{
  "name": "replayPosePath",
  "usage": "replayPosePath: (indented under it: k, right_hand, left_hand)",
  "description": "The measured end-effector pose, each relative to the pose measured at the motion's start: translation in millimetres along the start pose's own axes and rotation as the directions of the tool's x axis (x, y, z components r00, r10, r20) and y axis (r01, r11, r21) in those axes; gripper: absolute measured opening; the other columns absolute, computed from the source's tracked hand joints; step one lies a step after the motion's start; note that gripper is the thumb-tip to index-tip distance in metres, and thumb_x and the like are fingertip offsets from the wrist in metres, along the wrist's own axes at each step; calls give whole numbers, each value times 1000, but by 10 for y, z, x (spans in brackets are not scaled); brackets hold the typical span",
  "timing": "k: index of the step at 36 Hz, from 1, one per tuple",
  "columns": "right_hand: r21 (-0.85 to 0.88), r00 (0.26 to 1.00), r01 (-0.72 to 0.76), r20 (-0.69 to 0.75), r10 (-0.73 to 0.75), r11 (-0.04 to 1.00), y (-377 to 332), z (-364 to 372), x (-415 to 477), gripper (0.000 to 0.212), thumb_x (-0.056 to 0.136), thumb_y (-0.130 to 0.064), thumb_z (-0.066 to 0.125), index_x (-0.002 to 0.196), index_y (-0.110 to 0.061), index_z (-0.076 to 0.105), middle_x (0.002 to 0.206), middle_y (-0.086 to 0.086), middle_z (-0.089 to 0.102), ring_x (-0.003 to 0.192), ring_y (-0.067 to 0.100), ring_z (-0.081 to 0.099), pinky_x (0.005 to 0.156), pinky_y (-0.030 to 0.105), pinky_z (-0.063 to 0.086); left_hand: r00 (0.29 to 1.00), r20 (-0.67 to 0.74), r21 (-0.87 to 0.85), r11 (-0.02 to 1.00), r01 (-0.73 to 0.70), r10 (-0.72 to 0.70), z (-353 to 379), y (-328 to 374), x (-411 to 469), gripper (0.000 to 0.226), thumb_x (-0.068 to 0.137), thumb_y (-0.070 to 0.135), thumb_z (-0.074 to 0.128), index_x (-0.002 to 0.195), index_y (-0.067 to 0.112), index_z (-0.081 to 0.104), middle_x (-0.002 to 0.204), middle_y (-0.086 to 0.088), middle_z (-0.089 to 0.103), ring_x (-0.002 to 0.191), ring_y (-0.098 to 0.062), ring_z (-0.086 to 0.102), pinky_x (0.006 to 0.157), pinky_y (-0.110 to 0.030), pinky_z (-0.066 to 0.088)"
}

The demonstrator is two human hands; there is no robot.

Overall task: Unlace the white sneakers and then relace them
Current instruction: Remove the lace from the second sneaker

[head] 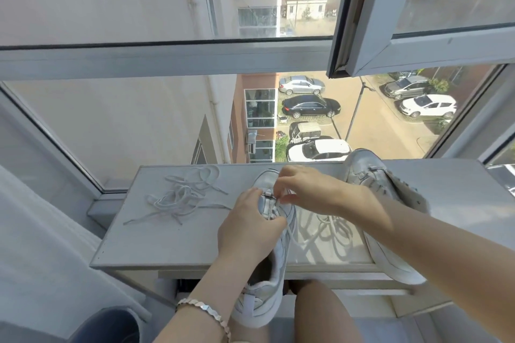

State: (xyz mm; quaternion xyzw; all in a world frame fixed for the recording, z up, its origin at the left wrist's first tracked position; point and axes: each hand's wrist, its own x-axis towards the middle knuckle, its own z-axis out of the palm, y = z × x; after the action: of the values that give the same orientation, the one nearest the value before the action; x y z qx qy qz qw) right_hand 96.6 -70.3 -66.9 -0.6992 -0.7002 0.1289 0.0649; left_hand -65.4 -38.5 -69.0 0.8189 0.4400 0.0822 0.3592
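**Lacing at the lowest eyelets of the near sneaker**

Through the head camera I am looking down at a pale tabletop (156, 242) standing against a window. The near sneaker (278, 262) is lying in the middle of it, with its toe pointing toward the glass and its heel hanging over the near edge above a bare knee (320, 312).

The left grip (248, 223) is curling round the sneaker's upper from the left side, and its fingertips are pressing at the eyelet row. The right grip (303, 189) is reaching in from the right with thumb and forefinger pressed together, pinching the lace (292, 231) just above the front eyelets. The rest of that lace is trailing down the sneaker's right side and looping onto the tabletop.

The second sneaker (365, 172) is lying toward the right, its toe also toward the window, and the right forearm is crossing in front of it. I cannot tell whether it is carrying a lace.

A loose lace (181, 198) is lying tangled on the left part of the tabletop, well apart from both sneakers. A bracelet (206, 312) is sitting on the left wrist.
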Motion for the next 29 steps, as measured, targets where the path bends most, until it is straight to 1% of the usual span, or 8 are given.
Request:
replayPosePath:
  k: [7,11,15,18,20,23,26,29]
  right_hand:
    - [-195,994,-45,91,64,980,47,45,-64,29,99,-33,39,116,-15,53,118,2,46,113,21,35,97,31,27]
    - [-180,996,-84,7,86,980,78,43,-143,16,101,-27,33,97,-20,46,97,-6,51,96,14,41,86,28,28]
    - [-84,956,-291,-67,286,953,442,-105,-176,12,100,-19,37,89,-18,42,91,1,56,81,21,51,67,28,31]
    - [-171,858,-510,-166,486,843,733,-316,-271,17,99,-20,35,97,-13,51,97,6,61,74,20,48,66,30,33]
    - [-233,822,-569,-142,551,789,817,-368,-284,19,99,-24,38,101,-17,55,104,5,61,85,22,54,73,30,39]
    - [-290,888,-460,-156,433,839,707,-295,-215,20,96,-19,46,111,-19,60,117,1,58,107,21,53,88,31,38]
    - [-127,970,-185,-186,160,975,346,-175,-159,30,93,-21,54,123,-22,57,128,-5,54,118,13,48,96,20,31]
    - [-71,998,-3,-64,-2,997,62,-67,-111,31,93,-29,53,124,-25,55,128,-6,49,120,10,43,101,22,30]
  left_hand:
    - [1000,-11,10,1000,-4,4,12,-2,-6,59,85,36,56,140,30,35,143,15,36,123,-10,44,92,-25,37]
    - [1000,0,10,1000,-4,4,3,8,-10,58,84,35,56,139,29,37,143,16,36,123,-10,43,92,-26,37]
    - [1000,11,5,1000,-4,4,-15,10,-17,58,85,35,56,139,28,36,144,16,35,125,-10,42,92,-24,35]
    - [1000,9,0,1000,-1,1,-20,22,-30,55,85,33,56,137,27,38,142,15,37,122,-11,44,90,-24,35]
    - [1000,6,1,1000,3,-3,-19,31,-35,54,84,32,55,136,27,39,140,15,38,121,-12,45,89,-24,35]
    - [1000,4,-2,1000,11,-11,-16,37,-42,53,84,31,55,135,26,40,139,15,39,119,-12,46,85,-22,33]
    - [1000,5,1,1000,7,-7,-19,42,-46,53,85,32,54,135,26,40,140,15,38,120,-12,46,85,-22,33]
    - [1000,4,13,1000,2,-2,-25,49,-53,54,86,33,54,137,27,38,142,15,36,121,-12,45,86,-23,33]
